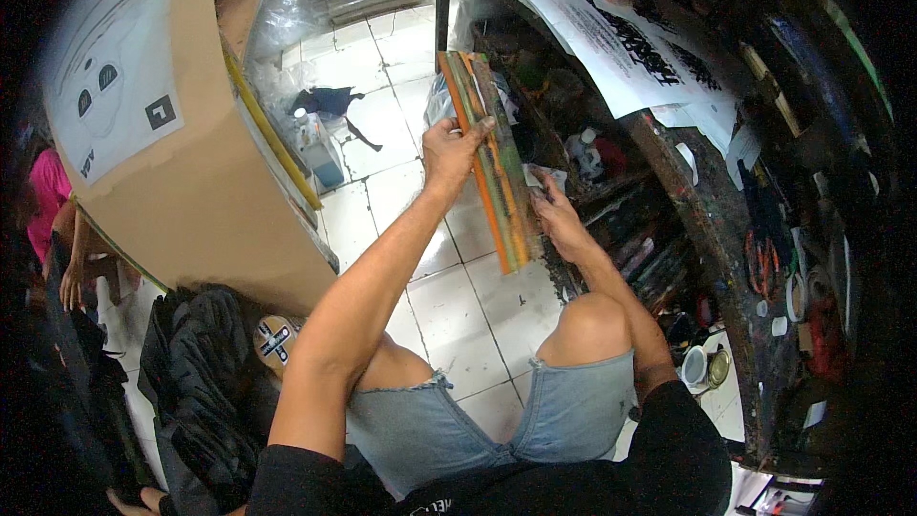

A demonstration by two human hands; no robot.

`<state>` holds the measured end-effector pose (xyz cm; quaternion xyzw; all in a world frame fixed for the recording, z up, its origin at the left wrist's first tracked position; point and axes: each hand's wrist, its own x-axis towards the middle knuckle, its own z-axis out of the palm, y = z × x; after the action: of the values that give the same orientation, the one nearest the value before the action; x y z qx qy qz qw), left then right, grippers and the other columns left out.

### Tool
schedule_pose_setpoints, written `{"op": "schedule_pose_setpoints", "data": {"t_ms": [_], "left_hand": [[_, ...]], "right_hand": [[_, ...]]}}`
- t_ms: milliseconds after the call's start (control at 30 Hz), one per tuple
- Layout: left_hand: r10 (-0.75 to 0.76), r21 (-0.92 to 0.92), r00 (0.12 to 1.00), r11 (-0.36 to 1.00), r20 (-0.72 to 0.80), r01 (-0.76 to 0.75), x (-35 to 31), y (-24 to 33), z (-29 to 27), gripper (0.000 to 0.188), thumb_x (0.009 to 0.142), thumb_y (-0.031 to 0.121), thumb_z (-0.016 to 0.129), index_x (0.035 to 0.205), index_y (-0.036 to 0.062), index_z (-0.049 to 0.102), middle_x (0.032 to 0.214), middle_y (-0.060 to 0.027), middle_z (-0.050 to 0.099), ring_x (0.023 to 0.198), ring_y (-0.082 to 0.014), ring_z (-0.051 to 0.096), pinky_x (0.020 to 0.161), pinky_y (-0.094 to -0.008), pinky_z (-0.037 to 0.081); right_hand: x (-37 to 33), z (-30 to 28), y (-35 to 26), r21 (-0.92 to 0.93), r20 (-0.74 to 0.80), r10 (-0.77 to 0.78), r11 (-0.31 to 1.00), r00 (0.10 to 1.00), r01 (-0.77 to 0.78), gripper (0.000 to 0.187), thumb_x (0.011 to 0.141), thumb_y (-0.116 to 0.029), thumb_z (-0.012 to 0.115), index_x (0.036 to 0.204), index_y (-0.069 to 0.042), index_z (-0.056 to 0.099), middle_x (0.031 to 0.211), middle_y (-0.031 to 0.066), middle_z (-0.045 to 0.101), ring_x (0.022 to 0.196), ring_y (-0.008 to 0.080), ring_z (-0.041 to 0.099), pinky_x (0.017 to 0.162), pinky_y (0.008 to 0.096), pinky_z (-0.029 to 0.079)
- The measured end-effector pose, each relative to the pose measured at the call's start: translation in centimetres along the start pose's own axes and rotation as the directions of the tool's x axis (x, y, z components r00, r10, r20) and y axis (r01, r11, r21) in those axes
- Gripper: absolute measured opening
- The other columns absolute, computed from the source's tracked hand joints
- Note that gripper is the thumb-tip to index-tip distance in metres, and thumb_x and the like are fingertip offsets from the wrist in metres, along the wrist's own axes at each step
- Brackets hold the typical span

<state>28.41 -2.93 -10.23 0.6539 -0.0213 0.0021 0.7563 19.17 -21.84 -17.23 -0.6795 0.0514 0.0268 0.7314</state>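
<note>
Across the middle of the view, above the floor, lies a long paint-stained squeegee [499, 172], tilted, with lengthwise bands of orange, green and brown. My left hand [454, 148] is closed round its left edge, the thumb lying across its face. At its right edge is my right hand [564, 220], fingers bent and pinched together. A small whitish scrap [535, 175] shows at those fingertips; whether it is cloth or paper I cannot tell. The squeegee hides part of a plastic bag [439, 103] behind it.
To my right runs a dark, stained workbench [669, 167] bearing printed sheets [611, 48], above cluttered shelves. A large brown board [210, 201] with a drawing stands on my left. A white bottle [320, 148] and dark cloth [330, 100] lie on the tiles. Another person's hand [72, 282] shows far left.
</note>
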Motion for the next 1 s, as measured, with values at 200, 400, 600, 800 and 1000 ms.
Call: {"op": "schedule_pose_setpoints", "data": {"t_ms": [200,400,600,800,1000], "left_hand": [[-0.022,-0.169,0.999,0.985,0.033,0.027,0.4,2.5,-0.4,0.065,0.087,0.061,0.057,0.109,-0.0002,0.058,0.079,-0.0082,0.063,0.072,-0.012,0.06,0.059,-0.0222,0.046],[-0.13,-0.41,0.991,0.906,-0.031,0.106,1.2,1.8,-1.8,0.053,0.089,0.042,0.063,0.122,0.0033,0.049,0.111,-0.0095,0.058,0.105,-0.0206,0.055,0.093,-0.0371,0.043],[0.021,-0.576,0.997,0.816,-0.067,-0.056,1.3,2.9,-1.5,0.046,0.089,0.034,0.065,0.122,0.0048,0.052,0.111,-0.0077,0.06,0.102,-0.0211,0.058,0.092,-0.0377,0.045],[0.102,-0.443,0.982,0.881,-0.159,-0.163,2.0,2.3,-2.7,0.04,0.089,0.029,0.064,0.117,0.002,0.055,0.104,-0.0084,0.062,0.094,-0.0201,0.06,0.083,-0.036,0.049],[0.043,-0.413,0.999,0.91,0.018,-0.031,1.7,1.8,-2.4,0.036,0.089,0.026,0.064,0.111,-0.0015,0.058,0.098,-0.0081,0.063,0.088,-0.018,0.06,0.079,-0.0322,0.048]], "right_hand": [[2.2,1.1,-1.1,0.583,0.704,-0.062,0.62,0.708,-0.525,0.063,0.096,-0.039,0.05,0.148,-0.013,0.025,0.085,0.0065,0.054,0.057,0.0176,0.051,0.051,0.0279,0.037],[0.5,2.4,-3.8,0.436,0.893,-0.1,0.433,0.438,-0.789,0.085,0.088,-0.058,0.05,0.149,-0.006,0.02,0.084,0.0124,0.052,0.056,0.0198,0.051,0.048,0.0296,0.035],[-1.2,1.2,-6.3,0.34,0.539,0.139,0.867,0.831,-0.365,0.075,0.095,-0.055,0.038,0.14,0.005,0.034,0.1,0.0241,0.059,0.078,0.0283,0.064,0.059,0.0447,0.054],[0.6,-1.6,-7.1,0.189,0.298,-0.115,0.98,0.948,0.06,0.042,0.101,-0.038,0.04,0.11,-0.001,0.059,0.094,0.0095,0.065,0.075,0.0181,0.065,0.062,0.0259,0.053],[3.6,2.5,-10.4,-0.414,0.148,-0.222,0.871,0.964,0.265,0.038,0.1,-0.034,0.043,0.094,0.001,0.059,0.069,0.0063,0.056,0.056,0.0157,0.055,0.052,0.0311,0.041]]}}
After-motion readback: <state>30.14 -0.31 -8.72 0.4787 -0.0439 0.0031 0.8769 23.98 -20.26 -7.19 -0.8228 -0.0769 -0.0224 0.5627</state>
